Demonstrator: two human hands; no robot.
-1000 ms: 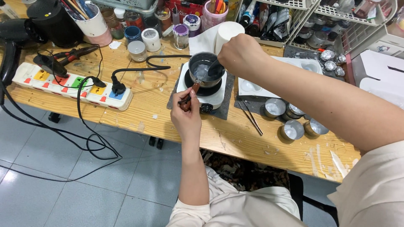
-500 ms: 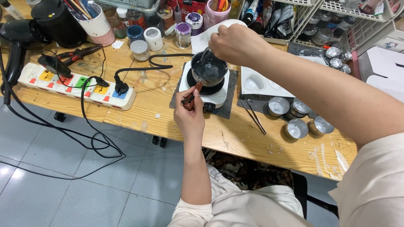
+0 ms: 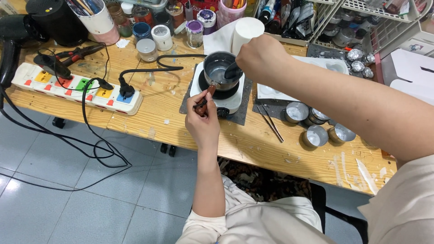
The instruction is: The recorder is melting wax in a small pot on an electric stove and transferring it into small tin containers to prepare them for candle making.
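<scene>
A small dark metal pot [image 3: 220, 71] with pale liquid in it sits on a small white electric hotplate [image 3: 217, 96] on a wooden table [image 3: 253, 144]. My left hand [image 3: 202, 123] grips the pot's brown wooden handle [image 3: 203, 101] at its near end. Over the pot's right rim, my right hand [image 3: 261, 58] holds a spoon [image 3: 231, 72] whose bowl dips into the pot.
A dark mat [image 3: 239, 113] lies under the hotplate. A white power strip [image 3: 72, 88] with plugged cables lies at left. Jars, cups of tools and a paper roll [image 3: 244, 32] stand behind. Several foil-lined tins [image 3: 314, 135], tweezers [image 3: 270, 124] and a white mould tray [image 3: 275, 92] lie at right.
My right hand moved the spoon around inside the pot, from the left rim half a second ago back to the right side. The left hand kept its hold on the handle.
</scene>
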